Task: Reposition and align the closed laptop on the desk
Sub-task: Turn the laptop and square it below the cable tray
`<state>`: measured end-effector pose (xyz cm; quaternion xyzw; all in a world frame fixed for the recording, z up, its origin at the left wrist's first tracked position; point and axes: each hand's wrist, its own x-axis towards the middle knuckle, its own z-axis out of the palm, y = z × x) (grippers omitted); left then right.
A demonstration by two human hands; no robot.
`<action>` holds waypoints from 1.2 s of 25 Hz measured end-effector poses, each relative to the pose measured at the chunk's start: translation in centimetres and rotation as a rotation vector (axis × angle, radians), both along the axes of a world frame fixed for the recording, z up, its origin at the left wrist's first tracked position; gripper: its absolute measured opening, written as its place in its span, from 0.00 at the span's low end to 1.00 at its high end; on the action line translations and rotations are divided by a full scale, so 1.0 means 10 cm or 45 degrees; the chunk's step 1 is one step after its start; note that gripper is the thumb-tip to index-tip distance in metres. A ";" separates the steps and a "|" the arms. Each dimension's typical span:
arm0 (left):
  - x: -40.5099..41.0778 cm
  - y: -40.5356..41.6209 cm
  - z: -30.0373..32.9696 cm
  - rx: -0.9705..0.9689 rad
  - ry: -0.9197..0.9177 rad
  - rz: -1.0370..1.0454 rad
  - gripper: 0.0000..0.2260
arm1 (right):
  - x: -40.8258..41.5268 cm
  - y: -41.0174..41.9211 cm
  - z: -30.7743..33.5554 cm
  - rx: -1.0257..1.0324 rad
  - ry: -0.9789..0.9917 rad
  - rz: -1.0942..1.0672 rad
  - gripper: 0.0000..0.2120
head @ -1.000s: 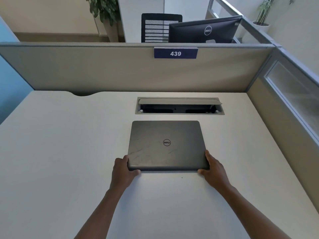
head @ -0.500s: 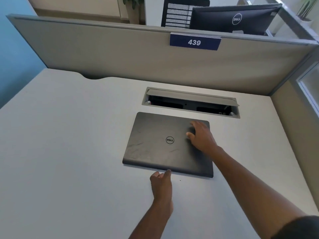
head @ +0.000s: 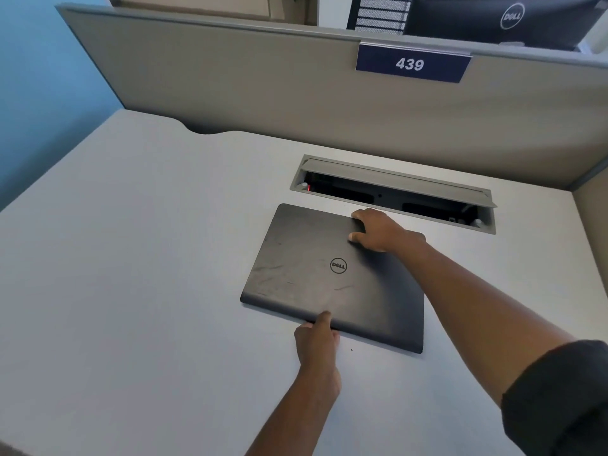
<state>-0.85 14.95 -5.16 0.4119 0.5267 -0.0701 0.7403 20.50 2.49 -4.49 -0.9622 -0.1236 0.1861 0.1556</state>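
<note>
A closed dark grey laptop (head: 316, 278) with a round logo lies flat on the white desk (head: 131, 291), just in front of the cable slot. My right hand (head: 378, 230) reaches over the lid and grips the far edge near its right corner, fingers curled over it. My left hand (head: 317, 335) holds the near edge at its middle, thumb on top of the lid and fingers under or against the edge. The laptop sits slightly skewed to the desk's back edge.
An open grey cable slot (head: 394, 192) is set in the desk right behind the laptop. A beige partition (head: 263, 87) with a blue sign "439" (head: 411, 64) closes the back. A black monitor (head: 506, 18) stands beyond it. Another partition bounds the right side.
Both hands left the laptop's near corners. The right hand went across the lid to the far edge; the left hand came to the middle of the near edge. The camera view turned left.
</note>
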 end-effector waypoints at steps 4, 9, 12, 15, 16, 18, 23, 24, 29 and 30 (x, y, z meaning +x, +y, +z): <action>-0.01 0.00 -0.01 -0.054 -0.001 -0.011 0.05 | 0.00 -0.01 -0.04 -0.097 -0.023 -0.016 0.27; -0.01 0.03 -0.01 -0.136 -0.022 0.043 0.03 | -0.02 0.03 -0.04 -0.085 -0.020 -0.039 0.27; -0.03 0.02 -0.01 -0.114 -0.026 0.017 0.03 | -0.04 0.00 -0.02 -0.060 -0.019 -0.061 0.26; -0.05 0.03 -0.01 -0.094 -0.038 -0.039 0.03 | -0.10 -0.04 0.03 -0.024 -0.022 -0.102 0.26; -0.06 0.03 0.00 -0.084 -0.043 -0.062 0.03 | -0.13 -0.06 0.06 -0.011 -0.025 -0.112 0.26; -0.08 0.04 0.00 -0.047 -0.026 -0.109 0.06 | -0.19 -0.10 0.11 0.010 -0.034 -0.135 0.26; -0.13 0.14 0.02 0.075 -0.032 -0.159 0.13 | -0.42 -0.20 0.19 0.119 -0.044 -0.253 0.22; -0.14 0.18 0.02 0.094 -0.042 -0.185 0.15 | -0.48 -0.22 0.20 0.147 -0.048 -0.285 0.21; -0.10 0.45 0.09 0.080 -0.045 -0.268 0.18 | -0.74 -0.29 0.19 0.281 -0.034 -0.474 0.16; -0.09 0.49 0.11 0.086 -0.041 -0.280 0.17 | -0.78 -0.29 0.19 0.307 -0.025 -0.515 0.16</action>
